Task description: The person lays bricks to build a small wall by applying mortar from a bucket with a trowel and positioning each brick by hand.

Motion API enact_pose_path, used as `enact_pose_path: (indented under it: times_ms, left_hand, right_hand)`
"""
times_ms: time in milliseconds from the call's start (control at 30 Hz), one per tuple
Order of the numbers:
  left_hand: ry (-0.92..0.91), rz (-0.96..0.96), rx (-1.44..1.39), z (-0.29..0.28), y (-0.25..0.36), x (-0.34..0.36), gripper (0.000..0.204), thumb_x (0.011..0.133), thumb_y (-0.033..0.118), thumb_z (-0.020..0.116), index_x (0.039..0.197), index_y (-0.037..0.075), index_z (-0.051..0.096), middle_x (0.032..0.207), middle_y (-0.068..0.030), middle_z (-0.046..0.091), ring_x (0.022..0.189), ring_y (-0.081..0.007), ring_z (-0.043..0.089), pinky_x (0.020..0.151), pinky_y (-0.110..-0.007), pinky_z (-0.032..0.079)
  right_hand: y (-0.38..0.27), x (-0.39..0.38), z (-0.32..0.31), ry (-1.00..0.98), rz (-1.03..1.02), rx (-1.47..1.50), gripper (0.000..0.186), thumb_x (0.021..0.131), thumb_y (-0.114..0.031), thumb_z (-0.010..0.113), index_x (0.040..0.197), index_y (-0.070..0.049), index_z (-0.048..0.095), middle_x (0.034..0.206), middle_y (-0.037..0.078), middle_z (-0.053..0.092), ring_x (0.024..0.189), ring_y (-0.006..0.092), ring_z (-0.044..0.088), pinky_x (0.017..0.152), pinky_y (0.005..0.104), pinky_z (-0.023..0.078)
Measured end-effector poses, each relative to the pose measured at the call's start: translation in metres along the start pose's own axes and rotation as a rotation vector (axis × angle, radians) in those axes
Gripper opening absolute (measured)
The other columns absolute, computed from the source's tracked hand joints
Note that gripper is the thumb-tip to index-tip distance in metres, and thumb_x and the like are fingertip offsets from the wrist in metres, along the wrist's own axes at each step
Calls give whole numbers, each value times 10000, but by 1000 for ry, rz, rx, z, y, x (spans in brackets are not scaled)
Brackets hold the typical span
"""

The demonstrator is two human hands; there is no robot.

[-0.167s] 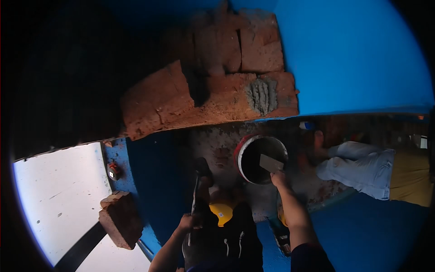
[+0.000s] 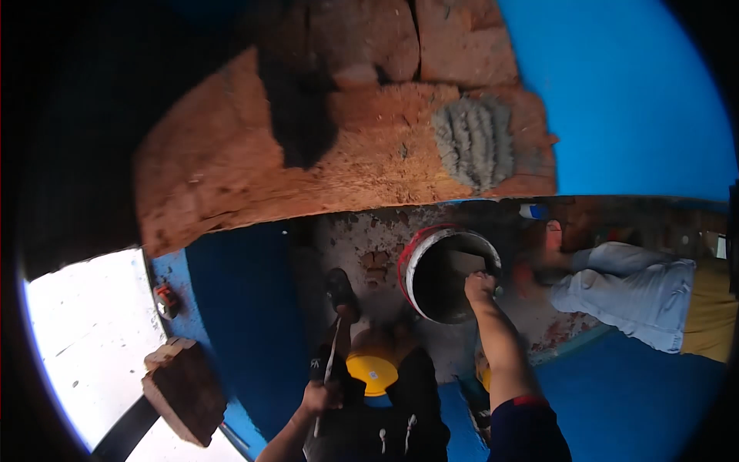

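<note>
The right hand (image 2: 481,286) is being held at the right side of a round bucket (image 2: 411,286), its fingers being wrapped around the handle of a flat-bladed trowel (image 2: 466,263). The trowel's grey blade is being pointed leftward across the bucket's mouth; whether the contents are being touched cannot be told. By the left hand (image 2: 321,396), well apart to the lower left, a thin pale rod (image 2: 330,360) is being gripped in a closed fist. Above, a ridged patch of grey mortar (image 2: 475,145) is being borne by the brickwork (image 2: 369,150), beside a bright blue wall (image 2: 623,100).
</note>
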State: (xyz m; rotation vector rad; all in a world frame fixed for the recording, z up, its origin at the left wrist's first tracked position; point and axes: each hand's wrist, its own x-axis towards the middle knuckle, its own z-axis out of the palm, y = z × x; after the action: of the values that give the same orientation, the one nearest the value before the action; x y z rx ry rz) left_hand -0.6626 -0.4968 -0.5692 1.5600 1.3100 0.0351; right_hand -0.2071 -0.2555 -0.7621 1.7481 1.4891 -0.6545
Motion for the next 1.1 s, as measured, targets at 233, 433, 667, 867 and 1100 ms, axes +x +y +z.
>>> enact_pose_path:
  times_ms: [233, 433, 667, 867, 1100]
  left_hand:
    - [61, -1208, -1025, -9, 27, 29, 273, 908, 164, 551, 806, -76, 631, 683, -191, 660, 523, -289, 655, 466, -324, 523]
    - [123, -1000, -1119, -9, 29, 25, 326, 875, 87, 436, 1130, -86, 543, 741, -231, 647, 495, -295, 620, 425, -387, 534]
    - [75, -1020, -1152, -20, 29, 43, 303, 916, 134, 476, 1126, -67, 561, 742, -240, 651, 509, -299, 628, 437, -384, 537]
    - [40, -945, -1080, -34, 40, 54, 276, 917, 141, 508, 1067, -81, 570, 731, -238, 652, 494, -274, 622, 410, -363, 515]
    - [126, -959, -1111, -34, 41, 59, 231, 885, 155, 592, 926, -73, 594, 652, -214, 630, 441, -248, 590, 419, -380, 545]
  right_hand:
    - [-12, 90, 105, -20, 298, -52, 288, 906, -241, 534, 1095, -104, 702, 1168, 80, 662, 1068, 314, 625, 801, 515, 504]
    - [-13, 60, 80, -175, 277, 206, 460, 865, -458, 575, 1129, -93, 668, 1229, 112, 627, 1135, 275, 600, 938, 380, 483]
    - [-3, 51, 87, 55, 301, 219, 445, 875, -458, 568, 1020, -56, 696, 1039, 133, 698, 959, 261, 679, 834, 381, 530]
    - [-25, 42, 83, -308, 448, 864, 512, 876, -459, 576, 620, -19, 629, 522, 109, 604, 444, 230, 601, 470, 368, 491]
    - [-42, 36, 72, -85, 185, 447, 493, 819, -465, 580, 1018, -29, 696, 1063, 200, 671, 1029, 328, 642, 905, 412, 503]
